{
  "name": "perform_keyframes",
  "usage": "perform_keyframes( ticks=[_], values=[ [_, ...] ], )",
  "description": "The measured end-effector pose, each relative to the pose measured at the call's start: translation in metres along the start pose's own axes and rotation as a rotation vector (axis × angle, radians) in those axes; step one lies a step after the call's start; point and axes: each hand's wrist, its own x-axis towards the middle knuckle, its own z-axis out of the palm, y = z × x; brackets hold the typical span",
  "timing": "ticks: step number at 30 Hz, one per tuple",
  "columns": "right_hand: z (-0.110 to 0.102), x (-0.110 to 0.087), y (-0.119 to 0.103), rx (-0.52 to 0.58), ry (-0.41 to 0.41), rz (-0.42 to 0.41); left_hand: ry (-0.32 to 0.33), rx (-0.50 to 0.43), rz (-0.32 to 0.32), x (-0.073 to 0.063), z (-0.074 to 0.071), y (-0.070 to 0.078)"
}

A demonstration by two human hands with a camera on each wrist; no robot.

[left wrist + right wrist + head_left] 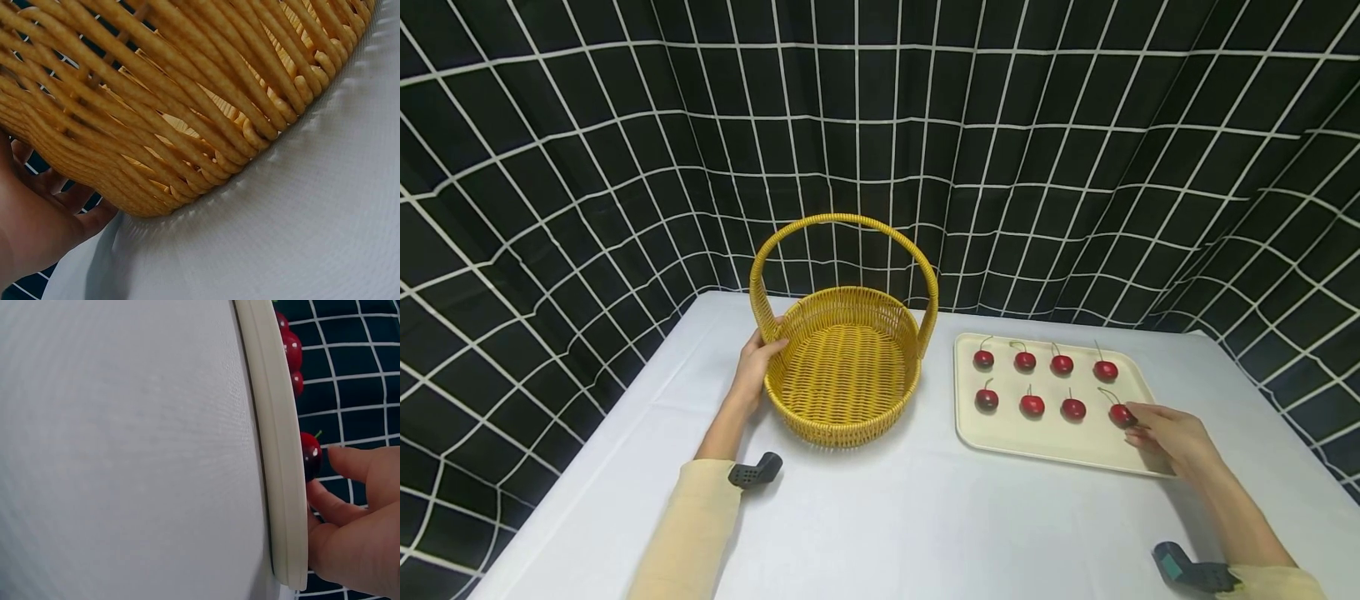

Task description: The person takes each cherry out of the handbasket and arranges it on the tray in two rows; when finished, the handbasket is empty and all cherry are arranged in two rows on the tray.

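Note:
A yellow wicker basket with a tall arched handle stands on the table, nothing inside it. My left hand grips its left side near the handle's foot, thumb over the rim; the left wrist view shows the fingers against the outer weave. On the right, a cream tray bears several dark red cherries with stems, in two rows. My right hand is at the front row's rightmost cherry. In the right wrist view, a finger is against that cherry, while a small gap shows beside the thumb.
A white cloth covers the table. Behind it and at both sides hangs a black curtain with a white grid. Dark devices are strapped at the left wrist and right wrist.

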Motion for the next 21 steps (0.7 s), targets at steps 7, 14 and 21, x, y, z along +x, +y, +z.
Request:
perform_keyframes(
  ticks=[7,14,21],
  values=[
    [-0.001,-0.003,-0.001,0.018,-0.006,-0.027,0.0,0.004,0.009,0.001,0.0,0.002],
    [-0.003,-0.004,-0.001,0.03,-0.013,-0.023,-0.014,0.006,0.024,0.0,0.0,0.004],
    [-0.004,-0.002,0.0,0.079,0.023,-0.001,-0.04,-0.014,0.002,-0.006,0.0,0.011]
  ],
)
